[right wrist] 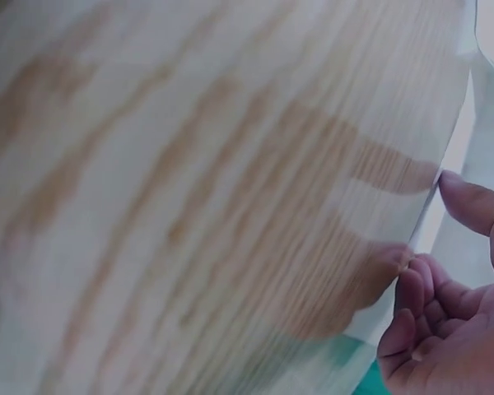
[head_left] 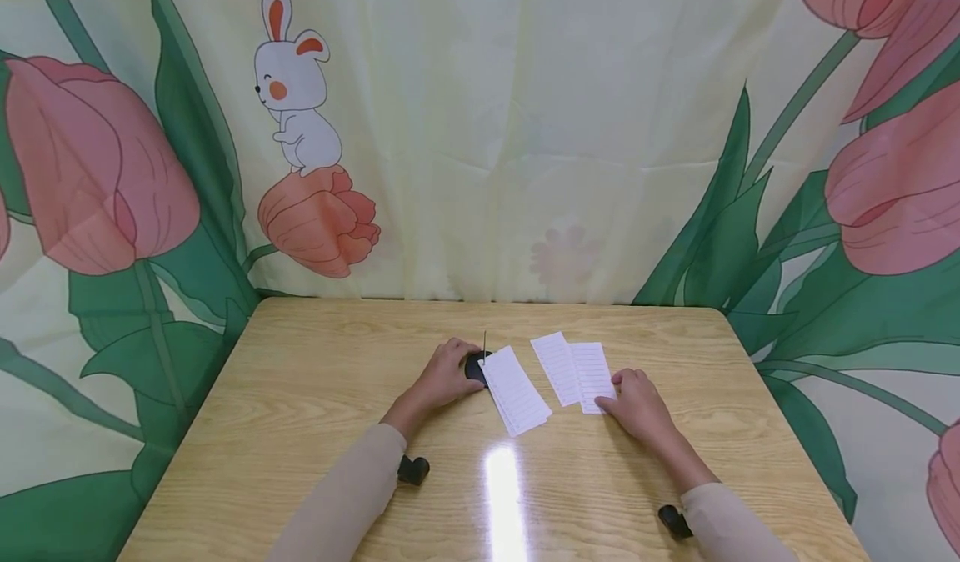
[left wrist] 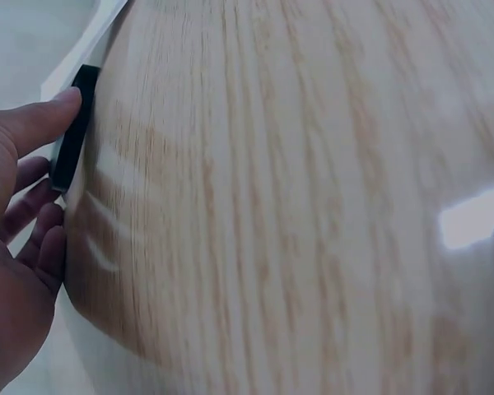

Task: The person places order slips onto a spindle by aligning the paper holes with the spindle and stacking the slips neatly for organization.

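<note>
A bill spike has a black base (head_left: 473, 370) and a thin upright needle (head_left: 484, 341). My left hand (head_left: 448, 372) grips the base from its left side; in the left wrist view, thumb and fingers lie on either side of the black base (left wrist: 76, 127). A few overlapping paper slips (head_left: 516, 391) with printed lines lie against the spike, their top corner at the needle. To the right, two more slips overlap, a left one (head_left: 553, 366) and a right one (head_left: 590, 370). My right hand (head_left: 639, 403) pinches the right slip by its edge, also seen edge-on as a white slip (right wrist: 451, 169).
Everything lies on a wood-grain table (head_left: 315, 353). Behind it hangs a curtain (head_left: 465, 170) printed with tulips and a rabbit. Black camera mounts show at the left wrist (head_left: 413, 470) and right wrist (head_left: 674, 521). Light glares off the table near the front.
</note>
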Demonstrator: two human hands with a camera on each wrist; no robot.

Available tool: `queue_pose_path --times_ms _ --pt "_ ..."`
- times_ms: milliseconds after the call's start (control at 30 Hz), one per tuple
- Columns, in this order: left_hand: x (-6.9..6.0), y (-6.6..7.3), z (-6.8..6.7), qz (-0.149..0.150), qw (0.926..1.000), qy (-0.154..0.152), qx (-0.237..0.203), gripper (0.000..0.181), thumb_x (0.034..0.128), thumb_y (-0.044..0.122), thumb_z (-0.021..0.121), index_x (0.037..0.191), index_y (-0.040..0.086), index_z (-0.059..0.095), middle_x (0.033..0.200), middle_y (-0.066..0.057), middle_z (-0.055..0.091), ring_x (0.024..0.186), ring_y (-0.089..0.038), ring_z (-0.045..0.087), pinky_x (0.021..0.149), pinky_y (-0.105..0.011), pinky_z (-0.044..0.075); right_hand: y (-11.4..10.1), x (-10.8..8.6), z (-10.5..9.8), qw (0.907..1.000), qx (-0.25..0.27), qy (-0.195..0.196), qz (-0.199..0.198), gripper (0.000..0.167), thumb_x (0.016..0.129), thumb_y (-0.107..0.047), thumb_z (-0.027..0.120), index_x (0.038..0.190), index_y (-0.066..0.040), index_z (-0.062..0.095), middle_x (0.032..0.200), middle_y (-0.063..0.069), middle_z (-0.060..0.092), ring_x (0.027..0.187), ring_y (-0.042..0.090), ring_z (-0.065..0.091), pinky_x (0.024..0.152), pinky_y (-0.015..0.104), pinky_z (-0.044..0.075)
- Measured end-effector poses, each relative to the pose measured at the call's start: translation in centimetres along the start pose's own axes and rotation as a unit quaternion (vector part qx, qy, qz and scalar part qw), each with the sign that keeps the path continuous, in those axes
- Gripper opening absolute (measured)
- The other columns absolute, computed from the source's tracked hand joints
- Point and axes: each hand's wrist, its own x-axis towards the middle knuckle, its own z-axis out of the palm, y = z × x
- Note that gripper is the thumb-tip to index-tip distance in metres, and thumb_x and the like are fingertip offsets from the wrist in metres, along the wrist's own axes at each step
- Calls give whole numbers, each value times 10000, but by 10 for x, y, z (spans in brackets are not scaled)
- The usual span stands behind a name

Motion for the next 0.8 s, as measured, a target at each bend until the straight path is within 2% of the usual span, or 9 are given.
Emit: queue_pose_path --times_ms 267,567,800 --pt "-1 2 0 -111 9999 -25 -70 614 830 226 888 1376 101 637 1361 -112 572 1229 -303 509 1042 -462 474 -1 0 -2 9998 60 93 -145 416 894 -143 784 1135 142 600 1037 265 627 953 357 613 879 530 497" --pt "0 1 0 -77 9999 -11 -70 611 829 225 888 1372 99 637 1345 -110 573 1212 -296 512 1029 -458 476 0 2 -2 9992 343 -136 139 407 924 -96 750 1202 130 557 981 186 679 863 264 598 810 446 513" --pt "-1 1 -1 -9 10000 9 -96 601 831 225 886 1365 98 640 1342 -118 575 1214 -302 512 1024 -464 478 1 1 -2 9988 466 -105 69 353 910 -92 752 1106 157 595 1012 254 592 920 327 536 830 468 479"
